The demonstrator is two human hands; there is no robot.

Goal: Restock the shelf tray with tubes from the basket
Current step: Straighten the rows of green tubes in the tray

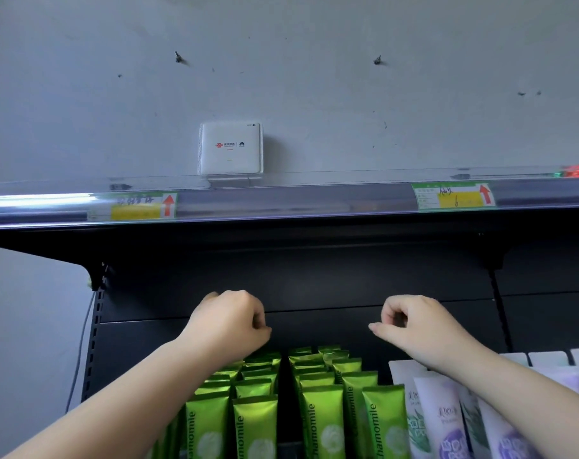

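Nearest the camera, rows of glossy green plastic tubes printed with the word "chamomile" (321,425) are standing upright, crimped ends up, in several files running back into the dark shelf tray (289,450). Just beside them on the right, white and lilac plastic tubes with flower prints (443,422) are standing in their own files. Two bare forearms are reaching in from the bottom corners and crossing above these tubes. The left hand (230,321) is hovering over the back of the green rows with its fingers curled under into a loose fist; nothing is showing in its grip. The right hand (410,321) is hovering well apart from it, above the gap between the green and lilac rows, fingers likewise curled, thumb pointing inward, grasping nothing visible. Behind the hands, the black metal back panel (314,276) of the shelving is rising to an upper shelf edge with a clear plastic strip (298,200) carrying two yellow and green price labels (139,207) with red arrows. Farthest back, a white square router box (230,149) is sitting on that upper shelf against a grey wall (281,61).
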